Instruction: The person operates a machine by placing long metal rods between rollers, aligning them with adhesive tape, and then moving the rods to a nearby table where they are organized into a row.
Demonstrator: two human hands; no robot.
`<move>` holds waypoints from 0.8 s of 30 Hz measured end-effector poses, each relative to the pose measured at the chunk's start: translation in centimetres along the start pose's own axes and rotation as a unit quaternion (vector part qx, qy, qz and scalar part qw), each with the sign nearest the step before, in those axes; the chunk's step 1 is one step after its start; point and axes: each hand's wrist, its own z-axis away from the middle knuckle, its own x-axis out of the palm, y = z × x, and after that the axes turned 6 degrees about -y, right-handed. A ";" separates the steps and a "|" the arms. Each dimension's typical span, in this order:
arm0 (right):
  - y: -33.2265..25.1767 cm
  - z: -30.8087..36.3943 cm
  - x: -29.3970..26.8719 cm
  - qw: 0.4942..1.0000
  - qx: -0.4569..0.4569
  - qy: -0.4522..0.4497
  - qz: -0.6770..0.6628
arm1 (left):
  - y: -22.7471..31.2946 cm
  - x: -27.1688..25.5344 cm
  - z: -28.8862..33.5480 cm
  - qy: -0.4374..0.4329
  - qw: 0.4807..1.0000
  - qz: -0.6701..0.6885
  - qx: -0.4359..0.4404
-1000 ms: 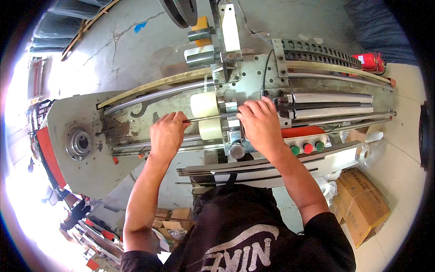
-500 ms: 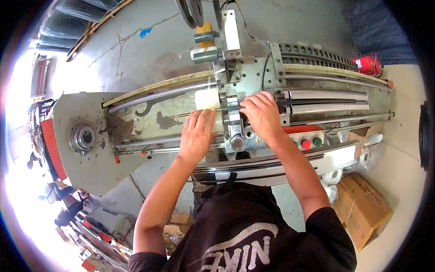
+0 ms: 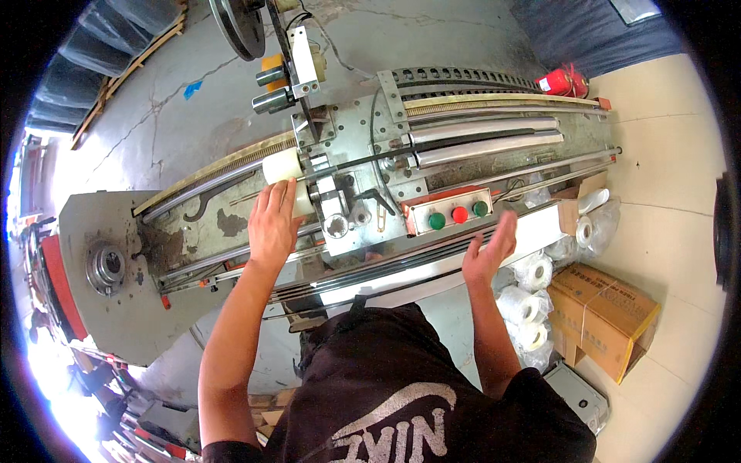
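Observation:
A long dark rod [image 3: 370, 160] with a thin pale left end runs across the machine carriage [image 3: 347, 131], past the white upper roller [image 3: 281, 166]. My left hand [image 3: 272, 224] lies over the lower white roller [image 3: 302, 202], its fingers stretched out and their tips touching the rod's thin end. The thumb stands apart on the roller's near side. My right hand [image 3: 492, 251] is off the rod, held in the air with thumb and fingers apart. It is just right of the control box [image 3: 448, 212] and above the white tray [image 3: 532, 235] of dark rods.
Steel guide rails [image 3: 532, 172] run along the machine bed, and two silver tubes [image 3: 486, 147] flank the rod. Right of me are a cardboard box [image 3: 598, 316] and plastic-wrapped rolls [image 3: 532, 309]. A red cylinder [image 3: 565, 82] stands beyond the far right end.
My right hand has let go of the rod and moved down and right, toward the tray. My left hand stays at the lower roller. The whole view has shifted, uncovering the control box.

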 end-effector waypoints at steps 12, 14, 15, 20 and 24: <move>-3.2 -1.2 0.3 0.975 -0.171 -0.127 -0.059 | 0.4 0.3 -0.2 0.009 1.000 -0.020 -0.018; -5.8 0.3 0.7 0.959 -0.219 -0.138 -0.117 | 0.7 0.7 -0.3 0.015 0.999 -0.015 -0.024; -6.9 1.1 0.8 0.949 -0.234 -0.155 -0.141 | 0.5 0.7 -0.2 0.022 0.999 -0.015 -0.017; -10.6 4.2 1.3 0.902 -0.291 -0.235 -0.214 | 0.5 0.9 -0.3 0.034 0.999 -0.027 -0.009; -11.9 5.6 1.6 0.878 -0.313 -0.275 -0.238 | 0.5 0.8 -0.3 0.046 0.999 -0.022 -0.006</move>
